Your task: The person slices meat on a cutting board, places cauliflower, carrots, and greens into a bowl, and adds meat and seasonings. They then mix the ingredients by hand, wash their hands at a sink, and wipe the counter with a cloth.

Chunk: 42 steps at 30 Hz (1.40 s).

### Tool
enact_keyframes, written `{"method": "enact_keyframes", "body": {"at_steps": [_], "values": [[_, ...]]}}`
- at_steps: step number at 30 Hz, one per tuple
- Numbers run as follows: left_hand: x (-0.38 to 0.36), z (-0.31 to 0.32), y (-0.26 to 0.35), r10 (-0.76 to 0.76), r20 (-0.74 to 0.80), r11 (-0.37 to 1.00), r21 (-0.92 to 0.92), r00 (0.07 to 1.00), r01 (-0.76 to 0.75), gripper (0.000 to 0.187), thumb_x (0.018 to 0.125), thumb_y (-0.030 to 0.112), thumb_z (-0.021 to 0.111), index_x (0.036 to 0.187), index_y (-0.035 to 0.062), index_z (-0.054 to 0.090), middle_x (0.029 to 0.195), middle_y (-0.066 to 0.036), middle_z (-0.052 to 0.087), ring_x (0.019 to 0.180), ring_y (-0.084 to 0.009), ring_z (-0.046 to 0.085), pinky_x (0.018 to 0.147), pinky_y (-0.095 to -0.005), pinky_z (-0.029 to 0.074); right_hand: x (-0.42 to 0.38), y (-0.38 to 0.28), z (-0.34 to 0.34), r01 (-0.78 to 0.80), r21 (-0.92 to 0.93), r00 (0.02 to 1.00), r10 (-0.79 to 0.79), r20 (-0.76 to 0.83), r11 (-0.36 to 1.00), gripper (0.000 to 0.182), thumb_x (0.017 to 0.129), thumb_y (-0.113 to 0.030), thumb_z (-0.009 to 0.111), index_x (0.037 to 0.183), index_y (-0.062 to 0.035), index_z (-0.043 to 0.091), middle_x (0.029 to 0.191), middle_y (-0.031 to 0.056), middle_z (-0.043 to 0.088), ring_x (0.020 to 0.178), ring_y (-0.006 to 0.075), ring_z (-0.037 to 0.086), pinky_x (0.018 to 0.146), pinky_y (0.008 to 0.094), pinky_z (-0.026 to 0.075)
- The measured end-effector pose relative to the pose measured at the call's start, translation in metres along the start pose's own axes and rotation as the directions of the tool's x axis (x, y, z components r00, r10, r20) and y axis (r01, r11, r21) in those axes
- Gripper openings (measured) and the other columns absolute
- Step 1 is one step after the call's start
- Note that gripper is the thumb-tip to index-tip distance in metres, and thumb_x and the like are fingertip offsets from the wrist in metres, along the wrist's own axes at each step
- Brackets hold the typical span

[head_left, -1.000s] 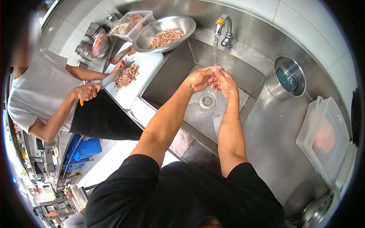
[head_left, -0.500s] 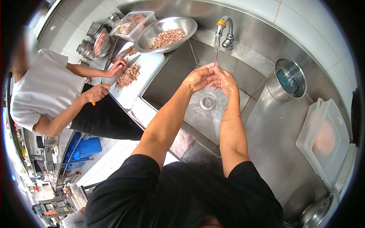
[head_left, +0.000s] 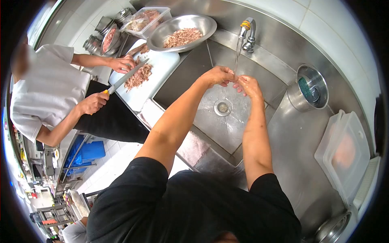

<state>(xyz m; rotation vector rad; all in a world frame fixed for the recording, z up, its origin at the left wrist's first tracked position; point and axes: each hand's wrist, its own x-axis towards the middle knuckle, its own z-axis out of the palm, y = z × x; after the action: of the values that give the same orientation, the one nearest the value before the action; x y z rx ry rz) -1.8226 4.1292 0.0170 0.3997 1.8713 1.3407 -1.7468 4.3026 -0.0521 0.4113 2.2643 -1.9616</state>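
Water runs from the faucet (head_left: 249, 34) in a thin stream onto my fingertips, above the metal sink (head_left: 198, 115). My left hand (head_left: 219, 76) is closed, its fingers curled and thumb pressed in beside the stream. Just to its right, my right hand (head_left: 248, 86) has its fingers bent and thumb pinched toward the left fingertips. The fingertips of both hands meet under the water, and whatever may be between them is too small to make out. Below the hands lies the round drain (head_left: 223, 107), with splashing water around it.
At left, a co-worker's hand holds a knife (head_left: 127, 77) over chopped meat (head_left: 139, 77) on a white cutting board (head_left: 168, 60). A metal bowl (head_left: 208, 26) of meat pieces stands behind. A metal pot (head_left: 298, 97) and plastic lids (head_left: 344, 154) are at right.
My cupped hands have drawn slightly apart, with fingers now pinched at the tips. The co-worker's knife has swung up from the meat, and the view has shifted slightly.
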Motion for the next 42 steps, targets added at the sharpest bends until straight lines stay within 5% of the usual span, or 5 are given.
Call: {"method": "enact_keyframes", "body": {"at_steps": [11, 25, 29, 33, 42], "values": [[0.030, 0.039, -0.044, -0.025, -0.083, 0.647, -0.761, 0.996, -0.047, 0.017, 0.092, 0.025, 0.066, 0.085, 0.0127, 0.057, 0.064, 0.003, 0.050, 0.053, -0.0095, 0.049, 0.048, -0.0278, 0.043, -0.029, -0.066, 0.009, 0.305, -0.302, 0.878, -0.390, -0.278, 0.903, 0.031, 0.086, -0.032, 0.072, 0.090, -0.0019, 0.065, 0.075, 0.0083, 0.067, 0.064, 0.0171, 0.058, 0.058, 0.0330, 0.048], [-0.005, 0.047, 0.013, 0.289, -0.222, 0.928, 0.306, 0.931, -0.214, 0.035, 0.096, 0.037, 0.059, 0.089, 0.0056, 0.073, 0.066, -0.008, 0.070, 0.055, -0.0182, 0.066, 0.064, -0.0309, 0.054, 0.065, -0.054, -0.063, 0.072, -0.997, 0.821, -0.569, 0.045, 0.026, 0.049, 0.090, -0.018, 0.056, 0.137, -0.0074, 0.050, 0.135, 0.0163, 0.056, 0.122, 0.0354, 0.056, 0.101, 0.0480, 0.045], [-0.002, 0.059, -0.035, 0.185, 0.015, 0.508, 0.854, 0.983, -0.109, 0.054, 0.085, 0.057, 0.062, 0.118, 0.0160, 0.071, 0.129, -0.010, 0.063, 0.135, -0.0390, 0.043, 0.110, -0.0741, 0.005, 0.072, -0.042, -0.063, -0.038, -0.977, 0.961, -0.260, -0.092, 0.208, 0.060, 0.092, -0.025, 0.060, 0.146, -0.0067, 0.042, 0.151, 0.0160, 0.041, 0.137, 0.0353, 0.042, 0.112, 0.0453, 0.035], [-0.123, 0.034, -0.038, -0.080, 0.166, 0.231, 0.962, 0.983, -0.144, 0.048, 0.089, 0.051, 0.060, 0.125, 0.0194, 0.067, 0.126, -0.012, 0.065, 0.139, -0.0397, 0.037, 0.113, -0.0693, 0.008, 0.094, -0.006, -0.105, 0.123, -0.981, 0.976, -0.195, 0.093, 0.147, 0.067, 0.092, -0.028, 0.063, 0.144, 0.0055, 0.039, 0.153, 0.0255, 0.033, 0.144, 0.0365, 0.030, 0.119, 0.0401, 0.023], [-0.256, 0.026, -0.142, 0.614, 0.012, 0.626, 0.602, 0.789, -0.496, 0.071, 0.082, 0.050, 0.070, 0.143, 0.0202, 0.051, 0.126, -0.014, 0.065, 0.125, -0.0380, 0.054, 0.108, -0.0559, 0.030, -0.197, -0.122, 0.090, 0.130, -0.569, 0.972, 0.008, 0.233, 0.812, 0.046, 0.099, -0.041, 0.056, 0.125, -0.0037, 0.062, 0.075, 0.0017, 0.062, 0.063, 0.0085, 0.058, 0.053, 0.0225, 0.044]]}}
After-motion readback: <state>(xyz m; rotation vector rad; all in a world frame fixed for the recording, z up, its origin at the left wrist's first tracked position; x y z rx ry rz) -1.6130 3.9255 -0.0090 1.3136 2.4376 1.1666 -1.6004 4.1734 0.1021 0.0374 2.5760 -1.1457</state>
